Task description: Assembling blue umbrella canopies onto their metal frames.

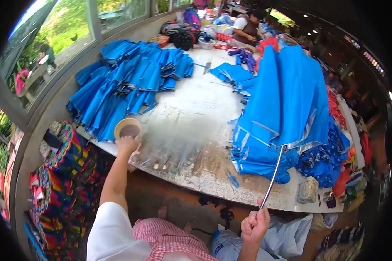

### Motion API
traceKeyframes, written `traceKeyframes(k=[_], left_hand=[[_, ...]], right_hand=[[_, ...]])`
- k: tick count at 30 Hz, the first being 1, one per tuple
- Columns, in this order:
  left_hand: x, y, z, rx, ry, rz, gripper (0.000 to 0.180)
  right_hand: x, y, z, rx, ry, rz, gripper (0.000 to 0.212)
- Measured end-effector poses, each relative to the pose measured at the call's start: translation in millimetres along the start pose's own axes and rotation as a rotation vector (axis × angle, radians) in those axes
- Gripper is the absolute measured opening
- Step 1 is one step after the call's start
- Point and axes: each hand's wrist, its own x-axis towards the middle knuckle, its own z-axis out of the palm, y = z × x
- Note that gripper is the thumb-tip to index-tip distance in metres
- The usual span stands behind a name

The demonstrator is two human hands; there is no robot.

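Observation:
My right hand [255, 224] is closed round the lower end of a shiny metal umbrella shaft [274, 176]. Above it, blue umbrella fabric [287, 95] hangs in loose folds from the upper part of the shaft, over the right side of the table. At the table's left front edge, my left hand [128, 145] is at the near rim of a small round tan bowl [137, 123]. Something brownish-grey shows in the bowl. The left fingertips are hidden, so whether they grip the rim or reach inside is unclear.
Blue folded umbrellas [135, 74] are heaped at the table's [191, 100] left; more blue fabric [265, 167] lies right. A small blue tool [233, 179] and a wrapped block [308, 190] lie near the front edge. Another person [248, 28] works at the far end. Multicoloured fabric [69, 174] hangs left.

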Motion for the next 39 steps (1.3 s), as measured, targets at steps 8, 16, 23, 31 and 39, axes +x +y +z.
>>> traceKeyframes(k=[8, 16, 23, 31, 39], left_hand=[[-47, 24, -53, -0.687, 0.181, 0.307, 0.022], [-124, 190, -160, -2.162, -0.638, 0.417, 0.038], [-138, 194, -155, -2.273, -0.138, 0.216, 0.029], [-116, 202, -240, -2.152, -0.035, 0.394, 0.018], [-34, 164, -376, -2.224, 0.071, 0.403, 0.016]], right_hand=[[33, 24, 84, 0.252, -0.104, 0.106, 0.035], [65, 98, 119, -0.277, -0.114, 0.024, 0.033], [50, 73, 103, -0.396, -0.183, 0.049, 0.036], [54, 27, 121, -0.201, -0.443, 0.199, 0.038], [20, 1, 114, -0.326, -0.486, 0.101, 0.037]])
